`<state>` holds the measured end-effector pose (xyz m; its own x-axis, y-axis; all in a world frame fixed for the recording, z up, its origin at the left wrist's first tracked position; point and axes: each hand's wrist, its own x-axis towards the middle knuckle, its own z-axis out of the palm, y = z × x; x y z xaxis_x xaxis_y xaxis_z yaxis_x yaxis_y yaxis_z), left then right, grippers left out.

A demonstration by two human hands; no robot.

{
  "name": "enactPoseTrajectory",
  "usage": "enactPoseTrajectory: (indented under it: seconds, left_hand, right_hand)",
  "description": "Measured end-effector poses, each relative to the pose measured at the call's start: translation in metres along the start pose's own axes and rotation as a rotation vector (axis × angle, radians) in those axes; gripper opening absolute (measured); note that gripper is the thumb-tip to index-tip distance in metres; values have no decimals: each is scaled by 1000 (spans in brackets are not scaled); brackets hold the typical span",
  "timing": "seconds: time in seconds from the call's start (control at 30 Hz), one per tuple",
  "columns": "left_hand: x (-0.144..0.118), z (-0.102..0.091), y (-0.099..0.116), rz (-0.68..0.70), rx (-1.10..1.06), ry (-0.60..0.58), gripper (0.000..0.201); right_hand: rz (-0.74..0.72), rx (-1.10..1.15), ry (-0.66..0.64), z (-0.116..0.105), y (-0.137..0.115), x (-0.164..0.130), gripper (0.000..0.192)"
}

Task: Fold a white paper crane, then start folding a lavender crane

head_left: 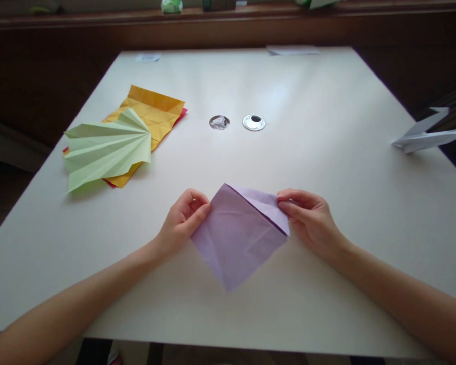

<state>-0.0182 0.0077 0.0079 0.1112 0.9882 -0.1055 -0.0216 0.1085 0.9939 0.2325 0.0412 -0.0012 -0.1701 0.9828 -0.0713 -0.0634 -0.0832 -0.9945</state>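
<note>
We see the fingers (197, 210) of the left hand (180, 223) closed in a pinch on the left corner of a lilac paper (237, 238), while the fingers (289, 208) of the right hand (311, 220) are closed on its right corner, where a flap is folded over along a darker crease. Between the two sets of fingers the paper lies as a diamond, its upper point just beyond the fingertips and its lower point toward us, resting on the white surface (327, 152). Both forearms run back from the hands toward the near edge of the surface. Beyond the fingers and a little to the left of centre we note two round fittings set in the surface, one a hole (219, 122) and one a silver ring (254, 122), side by side but apart. Farther left of the left fingers lies a pale green pleated fan (106, 149), resting on top of a creased orange sheet (155, 111), with a red edge (180, 117) showing beneath that. Well to the right of the right fingers, at the edge of the surface, sits a white folded paper model (427, 136). At the far edge lie two small white slips (147, 58), well apart from each other.
</note>
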Motion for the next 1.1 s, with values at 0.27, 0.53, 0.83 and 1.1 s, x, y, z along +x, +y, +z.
enactPoseTrajectory:
  seconds: [0.27,0.53,0.83,1.1]
  left_hand:
    - [10,-15,0,174,751,140,8]
    - [-3,-2,-10,574,1139,-284,42]
    - [1,-5,-12,661,1293,-360,39]
    - [1,-5,-11,652,1350,-403,40]
  right_hand:
    - [-253,-646,-37,4,-5,-7,10]
    - [-536,-941,-221,10,-1,-10,12]
    - [-875,-1050,-445,8,2,-14,31]
    - [-1003,-1084,-614,12,0,-17,26]
